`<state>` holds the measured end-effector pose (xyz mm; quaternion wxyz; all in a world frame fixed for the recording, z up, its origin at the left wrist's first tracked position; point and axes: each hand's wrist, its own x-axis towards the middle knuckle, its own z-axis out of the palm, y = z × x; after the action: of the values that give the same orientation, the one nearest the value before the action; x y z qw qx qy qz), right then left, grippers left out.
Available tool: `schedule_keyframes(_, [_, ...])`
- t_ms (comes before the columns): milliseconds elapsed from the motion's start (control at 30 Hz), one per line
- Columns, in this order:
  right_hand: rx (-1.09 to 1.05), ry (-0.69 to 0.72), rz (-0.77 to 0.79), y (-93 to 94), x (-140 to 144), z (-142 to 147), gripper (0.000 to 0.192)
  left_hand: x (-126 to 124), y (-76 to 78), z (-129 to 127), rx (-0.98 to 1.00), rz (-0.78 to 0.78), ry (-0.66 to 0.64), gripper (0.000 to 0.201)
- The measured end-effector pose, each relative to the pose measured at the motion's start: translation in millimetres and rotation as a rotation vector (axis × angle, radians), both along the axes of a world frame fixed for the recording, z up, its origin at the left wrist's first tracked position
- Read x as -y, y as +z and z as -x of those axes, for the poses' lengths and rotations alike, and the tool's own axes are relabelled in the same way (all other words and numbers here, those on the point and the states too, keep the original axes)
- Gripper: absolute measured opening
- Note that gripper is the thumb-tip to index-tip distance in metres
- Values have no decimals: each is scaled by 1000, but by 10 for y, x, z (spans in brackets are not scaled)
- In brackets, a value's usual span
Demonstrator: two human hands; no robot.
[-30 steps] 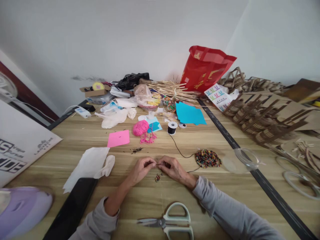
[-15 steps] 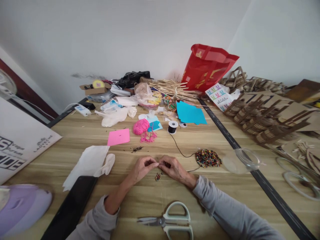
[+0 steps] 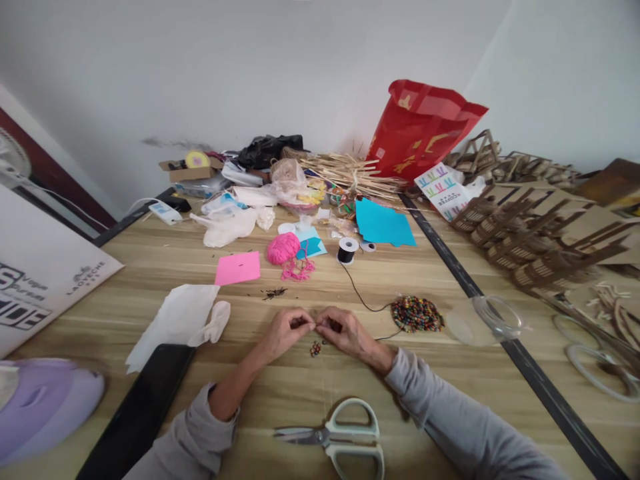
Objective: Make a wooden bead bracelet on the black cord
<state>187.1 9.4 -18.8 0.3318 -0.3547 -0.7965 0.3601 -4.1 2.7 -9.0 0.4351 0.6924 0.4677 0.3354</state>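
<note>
My left hand [image 3: 290,331] and my right hand [image 3: 345,331] meet fingertip to fingertip over the wooden table, both pinched closed. Whatever lies between the fingertips is too small and hidden to name. Just below them sits a little group of loose beads [image 3: 315,349], reddish and dark. Right of my right hand lies a coiled heap of multicoloured beads [image 3: 417,314]. A black cord runs from this heap to a spool of black cord [image 3: 347,251] standing farther back. Scissors with pale handles [image 3: 351,435] rest nearer to me, blades pointing left.
Short black pieces [image 3: 275,293] lie beyond my hands, near pink yarn [image 3: 283,248] and a pink paper [image 3: 238,267]. A black phone-like slab [image 3: 140,413] and white tissue [image 3: 173,323] are at left. Small woven baskets [image 3: 535,250] stand at right; a red bag [image 3: 425,133] is behind.
My hands keep nearly the same pinched pose, fingertips together. The view has shifted slightly; the things on the table lie as before.
</note>
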Motion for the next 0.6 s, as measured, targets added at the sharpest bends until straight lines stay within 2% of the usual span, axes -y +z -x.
schedule_keyframes(367, [7, 23, -40, -6, -11, -2, 16, 7, -2, 0, -8, -18, -14, 13])
schedule_keyframes(600, [-6, 16, -55, 1, -9, 1, 14, -6, -11, 6, -40, -22, -9, 20])
